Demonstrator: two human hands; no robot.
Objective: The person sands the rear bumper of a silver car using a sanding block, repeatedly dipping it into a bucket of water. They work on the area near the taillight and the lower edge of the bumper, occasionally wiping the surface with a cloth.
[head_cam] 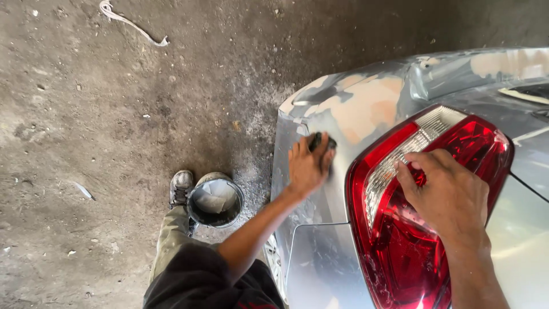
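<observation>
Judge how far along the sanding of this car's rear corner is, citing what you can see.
Done: filler patches lie spread across the silver car body. In hand: the left hand presses a dark sanding block on the panel beside the tail light, where the right hand rests. Left: patches look bare and unpainted; a small pail stands on the floor.

Small dark sanding block (321, 141): mostly covered by the fingers of the left hand (307, 165); its shape and material cannot be made out. Red and clear plastic tail lamp (423, 212): lower end cut off by the bottom edge, middle hidden under the right hand (449, 194). Left of the lamp, the round grey metal tin (215, 200) holds something pale, possibly water. Silver car body (343, 114) runs off the right edge.
</observation>
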